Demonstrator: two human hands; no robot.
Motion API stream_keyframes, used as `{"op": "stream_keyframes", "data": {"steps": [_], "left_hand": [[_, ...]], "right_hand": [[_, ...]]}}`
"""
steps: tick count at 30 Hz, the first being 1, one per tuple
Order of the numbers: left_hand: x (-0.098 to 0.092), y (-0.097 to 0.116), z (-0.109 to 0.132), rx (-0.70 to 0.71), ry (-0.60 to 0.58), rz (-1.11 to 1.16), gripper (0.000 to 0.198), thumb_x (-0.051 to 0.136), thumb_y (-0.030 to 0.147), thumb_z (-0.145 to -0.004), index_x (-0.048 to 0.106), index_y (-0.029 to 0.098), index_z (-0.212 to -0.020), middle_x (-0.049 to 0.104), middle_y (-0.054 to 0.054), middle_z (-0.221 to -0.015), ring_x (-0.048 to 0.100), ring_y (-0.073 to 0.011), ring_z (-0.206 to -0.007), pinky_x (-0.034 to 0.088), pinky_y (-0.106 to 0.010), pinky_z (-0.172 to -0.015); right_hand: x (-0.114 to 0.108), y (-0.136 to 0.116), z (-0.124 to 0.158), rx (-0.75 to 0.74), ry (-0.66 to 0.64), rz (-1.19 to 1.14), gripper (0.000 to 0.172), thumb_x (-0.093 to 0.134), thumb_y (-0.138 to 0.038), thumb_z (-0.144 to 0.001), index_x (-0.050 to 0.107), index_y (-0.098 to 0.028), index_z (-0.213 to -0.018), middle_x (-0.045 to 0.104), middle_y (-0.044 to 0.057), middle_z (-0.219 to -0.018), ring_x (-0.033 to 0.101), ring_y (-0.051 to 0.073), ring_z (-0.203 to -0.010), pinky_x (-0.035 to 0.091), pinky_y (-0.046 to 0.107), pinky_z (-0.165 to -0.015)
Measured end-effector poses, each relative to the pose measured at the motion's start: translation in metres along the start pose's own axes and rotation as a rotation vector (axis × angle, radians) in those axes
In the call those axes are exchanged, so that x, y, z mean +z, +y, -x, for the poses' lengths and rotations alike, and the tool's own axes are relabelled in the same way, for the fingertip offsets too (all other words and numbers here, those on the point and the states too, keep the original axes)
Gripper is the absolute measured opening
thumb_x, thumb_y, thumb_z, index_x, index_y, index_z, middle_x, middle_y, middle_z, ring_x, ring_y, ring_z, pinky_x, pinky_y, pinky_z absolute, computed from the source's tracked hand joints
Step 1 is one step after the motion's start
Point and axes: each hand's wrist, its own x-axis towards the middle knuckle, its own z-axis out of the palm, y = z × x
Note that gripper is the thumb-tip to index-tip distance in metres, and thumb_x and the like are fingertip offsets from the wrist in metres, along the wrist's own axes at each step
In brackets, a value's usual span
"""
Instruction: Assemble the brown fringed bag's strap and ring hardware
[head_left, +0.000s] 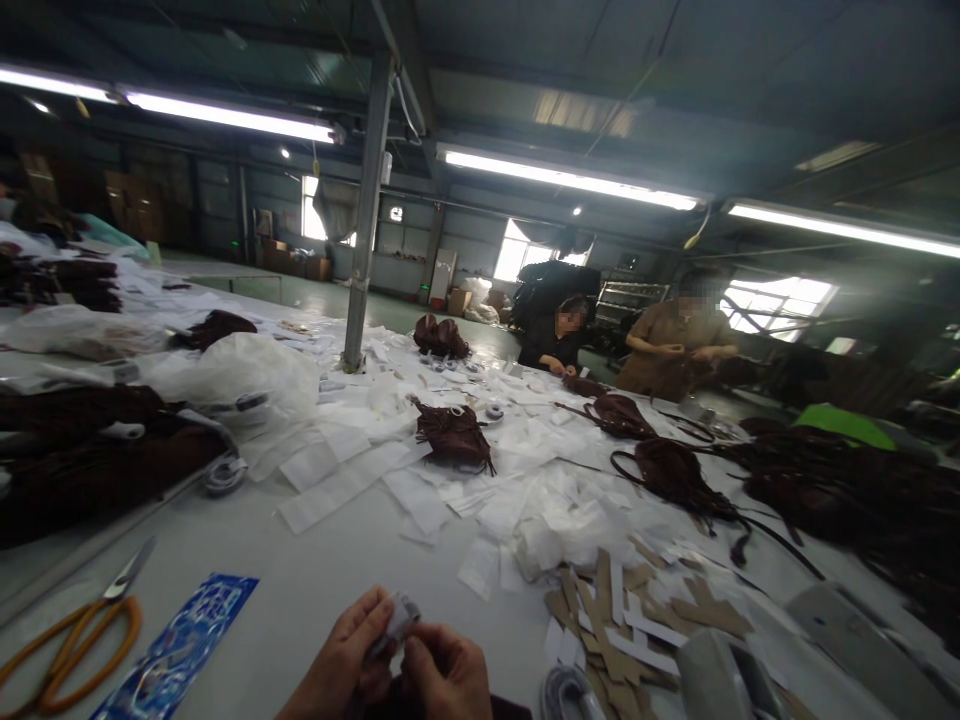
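Observation:
At the near edge of the table, my left hand [358, 632] is closed around a small, shiny, pale grey piece [403, 612], too blurred to name. My right hand [448, 668] presses thumb and fingers together right beside it; whether it also grips that piece is hidden. Something dark brown [511, 708] shows below my hands at the frame's bottom. Left of my hands lie a blue printed packet [180, 650] and scissors [71, 640] with orange handles.
Tan and white strips [615, 620] lie to the right, near a grey tape dispenser [720, 675]. White sheets [330, 490] cover the middle around a brown fringed bag [454, 435]. Further brown bags [671, 475] lie right. A metal post [366, 220] rises beyond; two people [675, 345] work across the table.

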Motion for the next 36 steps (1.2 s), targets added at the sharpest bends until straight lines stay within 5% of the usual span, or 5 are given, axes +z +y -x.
{"op": "stream_keyframes", "data": {"steps": [8, 15, 25, 30, 36], "left_hand": [[-0.002, 0.008, 0.003, -0.115, -0.151, -0.026, 0.052, 0.074, 0.058, -0.067, 0.036, 0.024, -0.076, 0.052, 0.008, -0.055, 0.023, -0.0008, -0.031, 0.014, -0.015, -0.033], [0.003, 0.023, 0.005, -0.165, -0.253, -0.174, 0.045, 0.063, 0.061, -0.075, 0.037, 0.024, -0.080, 0.048, 0.010, -0.054, 0.021, -0.0020, -0.028, 0.023, -0.015, -0.029], [0.007, 0.023, 0.002, -0.218, -0.251, -0.270, 0.040, 0.048, 0.058, -0.083, 0.037, 0.028, -0.109, 0.049, 0.008, -0.058, 0.021, -0.0045, -0.031, 0.021, -0.015, -0.029], [0.007, 0.031, -0.002, -0.250, -0.222, -0.359, 0.047, 0.039, 0.051, -0.085, 0.031, 0.028, -0.125, 0.048, 0.008, -0.057, 0.019, -0.0056, -0.032, 0.017, -0.016, -0.029], [0.005, 0.037, -0.009, -0.178, -0.251, -0.563, 0.046, 0.048, 0.041, -0.082, 0.037, 0.022, -0.122, 0.046, 0.010, -0.057, 0.025, -0.0060, -0.035, 0.020, -0.016, -0.034]], "right_hand": [[0.010, 0.005, 0.001, -0.038, 0.185, 0.069, 0.058, 0.069, -0.061, -0.066, 0.041, -0.022, -0.098, 0.062, -0.004, -0.050, 0.049, 0.012, -0.035, 0.036, 0.019, -0.036], [0.005, 0.012, 0.002, -0.216, 0.176, 0.455, 0.026, 0.050, -0.047, -0.086, 0.046, -0.022, -0.093, 0.055, -0.007, -0.042, 0.050, 0.013, -0.034, 0.029, 0.020, -0.037], [-0.017, -0.039, -0.029, -0.975, -0.037, 1.462, 0.028, 0.062, -0.012, -0.079, 0.056, -0.022, -0.104, 0.064, 0.003, -0.080, 0.059, 0.022, -0.067, 0.036, 0.031, -0.060], [-0.018, -0.041, -0.040, -0.966, -0.314, 1.548, 0.008, 0.058, -0.011, -0.084, 0.057, -0.017, -0.088, 0.065, 0.004, -0.078, 0.057, 0.020, -0.067, 0.034, 0.033, -0.063], [-0.013, -0.031, -0.040, -0.744, -0.290, 1.484, 0.013, 0.054, -0.007, -0.082, 0.059, -0.015, -0.091, 0.067, 0.004, -0.072, 0.061, 0.020, -0.065, 0.037, 0.033, -0.065]]}}
